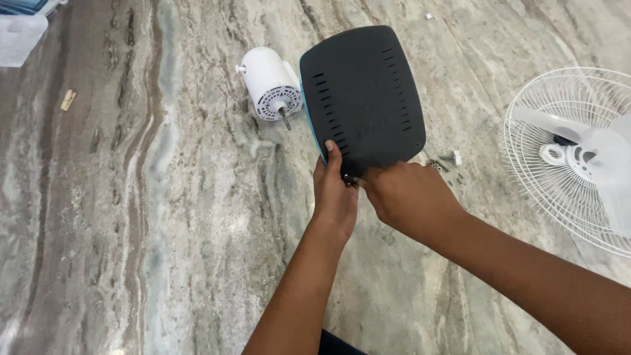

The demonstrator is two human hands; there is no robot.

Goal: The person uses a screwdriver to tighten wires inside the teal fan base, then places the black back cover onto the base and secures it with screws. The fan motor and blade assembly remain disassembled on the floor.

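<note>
A flat black fan base [363,92] with rows of slots and a teal edge is tilted up off the marble floor. My left hand [334,194] grips its near edge, thumb lying on the black underside. My right hand [406,194] is at the same near edge, fingers closed on a small dark part there; what the part is I cannot tell. A white fan motor housing [269,82] with a short metal shaft lies on the floor just left of the base.
A white fan grille with pale blades [578,154] lies at the right edge. Loose screws and a small white piece [445,160] sit by the base. A translucent plastic box [20,36] is at the top left, a small tan scrap [68,99] near it.
</note>
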